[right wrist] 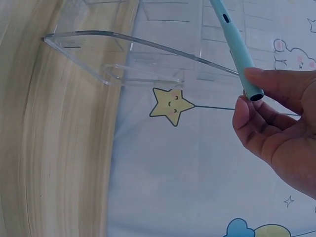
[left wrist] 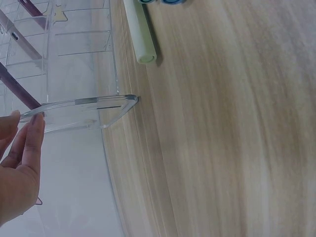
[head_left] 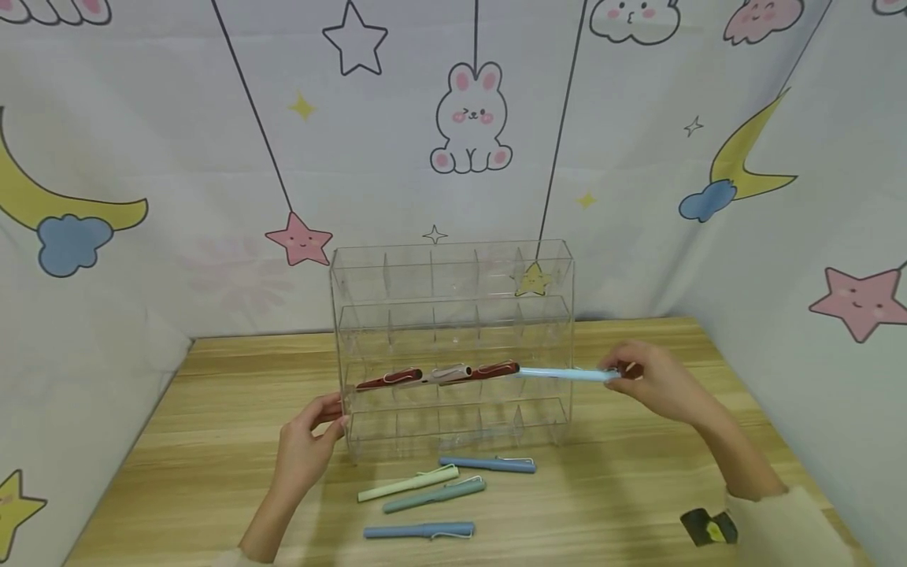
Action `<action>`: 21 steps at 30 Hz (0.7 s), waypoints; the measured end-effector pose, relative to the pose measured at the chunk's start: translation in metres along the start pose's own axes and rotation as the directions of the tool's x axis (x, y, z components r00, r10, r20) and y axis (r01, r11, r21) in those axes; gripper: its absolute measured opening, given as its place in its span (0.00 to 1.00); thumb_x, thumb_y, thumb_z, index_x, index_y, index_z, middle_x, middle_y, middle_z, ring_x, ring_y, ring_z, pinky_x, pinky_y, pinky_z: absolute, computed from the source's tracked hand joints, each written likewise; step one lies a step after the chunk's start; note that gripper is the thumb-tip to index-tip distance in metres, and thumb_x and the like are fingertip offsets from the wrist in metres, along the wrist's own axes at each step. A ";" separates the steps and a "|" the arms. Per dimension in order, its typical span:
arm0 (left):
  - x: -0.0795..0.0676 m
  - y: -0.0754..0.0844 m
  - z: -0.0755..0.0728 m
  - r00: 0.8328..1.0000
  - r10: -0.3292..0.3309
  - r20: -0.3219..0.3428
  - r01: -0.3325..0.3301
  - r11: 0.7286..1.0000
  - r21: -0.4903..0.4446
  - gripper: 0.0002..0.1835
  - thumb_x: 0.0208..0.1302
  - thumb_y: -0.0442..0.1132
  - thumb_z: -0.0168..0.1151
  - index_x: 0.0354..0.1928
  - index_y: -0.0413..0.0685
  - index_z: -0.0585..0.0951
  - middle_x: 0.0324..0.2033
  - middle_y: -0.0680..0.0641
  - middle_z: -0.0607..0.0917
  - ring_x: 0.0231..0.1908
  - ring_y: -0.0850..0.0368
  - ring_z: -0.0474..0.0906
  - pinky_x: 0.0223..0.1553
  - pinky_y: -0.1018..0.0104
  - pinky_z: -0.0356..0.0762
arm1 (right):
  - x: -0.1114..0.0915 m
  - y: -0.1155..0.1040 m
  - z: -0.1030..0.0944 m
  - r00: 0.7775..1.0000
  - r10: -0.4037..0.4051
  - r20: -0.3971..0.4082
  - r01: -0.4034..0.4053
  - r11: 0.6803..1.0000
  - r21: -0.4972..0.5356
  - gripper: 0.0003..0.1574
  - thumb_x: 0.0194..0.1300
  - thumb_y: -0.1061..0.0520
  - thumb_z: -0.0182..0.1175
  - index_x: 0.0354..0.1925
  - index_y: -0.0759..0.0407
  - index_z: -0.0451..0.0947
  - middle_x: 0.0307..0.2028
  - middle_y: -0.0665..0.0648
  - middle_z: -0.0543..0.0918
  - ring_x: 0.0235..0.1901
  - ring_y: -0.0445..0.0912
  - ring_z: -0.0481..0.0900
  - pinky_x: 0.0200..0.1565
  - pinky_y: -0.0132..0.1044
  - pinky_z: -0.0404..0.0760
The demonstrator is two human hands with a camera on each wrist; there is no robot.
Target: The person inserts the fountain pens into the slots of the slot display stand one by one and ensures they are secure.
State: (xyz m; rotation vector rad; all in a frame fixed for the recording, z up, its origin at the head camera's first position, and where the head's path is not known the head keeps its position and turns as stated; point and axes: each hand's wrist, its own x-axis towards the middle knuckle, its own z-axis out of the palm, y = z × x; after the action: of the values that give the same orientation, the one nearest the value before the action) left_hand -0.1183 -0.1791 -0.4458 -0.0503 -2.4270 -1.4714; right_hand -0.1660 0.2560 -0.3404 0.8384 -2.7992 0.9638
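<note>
A clear acrylic rack (head_left: 453,296) with several tiers of small compartments stands upright on the table. My left hand (head_left: 305,449) grips the edge of its left side panel, thumb and fingers on either side, as the left wrist view shows. At the rack's right, my right hand (head_left: 659,382) pinches the end of a light blue pen (head_left: 567,374) held nearly level, its other end reaching into the rack. Along one tier lie a dark red pen (head_left: 388,379), a pale grey pen (head_left: 448,373) and a second dark red pen (head_left: 492,371).
In front of the rack lie a blue pen (head_left: 489,465), a light green pen (head_left: 409,483), a grey-green pen (head_left: 434,495) and another blue pen (head_left: 418,531). A dark patch with yellow (head_left: 708,527) is near the right sleeve. A printed cloth (head_left: 397,173) stands behind.
</note>
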 end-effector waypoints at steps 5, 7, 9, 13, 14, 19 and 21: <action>0.000 -0.001 0.001 1.000 0.000 -0.009 0.000 1.000 -0.006 0.16 0.55 0.23 0.61 0.48 0.32 0.76 0.37 0.37 0.82 0.40 0.43 0.79 0.34 0.67 0.82 | 0.007 -0.005 0.001 0.999 0.024 -0.021 -0.026 0.998 -0.055 0.09 0.51 0.71 0.64 0.33 0.64 0.80 0.28 0.49 0.75 0.28 0.42 0.72 0.28 0.31 0.79; 0.000 -0.001 0.000 1.000 0.001 -0.009 -0.001 1.000 -0.005 0.16 0.55 0.23 0.61 0.48 0.32 0.76 0.37 0.37 0.82 0.40 0.43 0.79 0.34 0.67 0.82 | 0.011 -0.006 0.005 0.999 0.026 -0.026 -0.028 0.997 -0.073 0.09 0.51 0.70 0.65 0.33 0.65 0.81 0.27 0.50 0.75 0.27 0.42 0.71 0.27 0.32 0.78; 0.000 -0.001 0.000 1.000 0.002 -0.009 -0.002 1.000 -0.004 0.16 0.55 0.23 0.61 0.48 0.32 0.76 0.37 0.38 0.82 0.40 0.43 0.79 0.34 0.67 0.82 | 0.015 -0.008 0.009 0.999 0.035 -0.024 -0.037 0.996 -0.084 0.09 0.50 0.70 0.65 0.34 0.65 0.81 0.27 0.50 0.74 0.27 0.42 0.71 0.27 0.32 0.78; 0.000 -0.002 0.000 1.000 0.002 -0.007 -0.002 1.000 -0.002 0.16 0.55 0.23 0.61 0.48 0.33 0.76 0.37 0.38 0.82 0.40 0.43 0.79 0.34 0.66 0.82 | 0.023 -0.011 0.019 0.999 0.042 -0.018 -0.043 0.996 -0.082 0.08 0.50 0.70 0.65 0.34 0.66 0.81 0.27 0.51 0.74 0.26 0.42 0.69 0.26 0.31 0.75; 0.000 -0.002 0.000 1.000 0.003 -0.007 -0.003 1.000 -0.002 0.16 0.55 0.23 0.61 0.48 0.33 0.76 0.37 0.38 0.82 0.40 0.43 0.79 0.34 0.66 0.82 | 0.024 -0.011 0.021 0.999 0.040 -0.019 -0.042 0.996 -0.082 0.08 0.50 0.70 0.64 0.33 0.66 0.81 0.27 0.51 0.73 0.25 0.42 0.69 0.25 0.31 0.74; 0.000 -0.001 0.000 1.000 0.003 -0.006 -0.003 1.000 -0.001 0.17 0.55 0.23 0.61 0.48 0.33 0.76 0.37 0.38 0.82 0.40 0.43 0.79 0.34 0.67 0.82 | 0.031 -0.014 0.032 0.999 0.031 -0.034 -0.033 0.996 -0.079 0.08 0.50 0.71 0.65 0.33 0.67 0.80 0.26 0.53 0.72 0.24 0.42 0.66 0.23 0.30 0.69; 0.000 -0.001 0.001 1.000 0.000 -0.005 0.000 1.000 -0.003 0.17 0.55 0.23 0.61 0.48 0.33 0.76 0.37 0.38 0.82 0.40 0.43 0.79 0.34 0.67 0.82 | 0.033 -0.015 0.035 0.999 0.031 -0.041 -0.033 0.997 -0.073 0.08 0.50 0.71 0.65 0.33 0.67 0.80 0.26 0.54 0.71 0.24 0.42 0.65 0.23 0.30 0.68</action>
State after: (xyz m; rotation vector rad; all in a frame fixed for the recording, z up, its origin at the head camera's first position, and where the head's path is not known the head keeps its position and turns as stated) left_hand -0.1191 -0.1792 -0.4469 -0.0471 -2.4212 -1.4733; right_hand -0.1822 0.2101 -0.3532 0.7593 -2.8038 0.8654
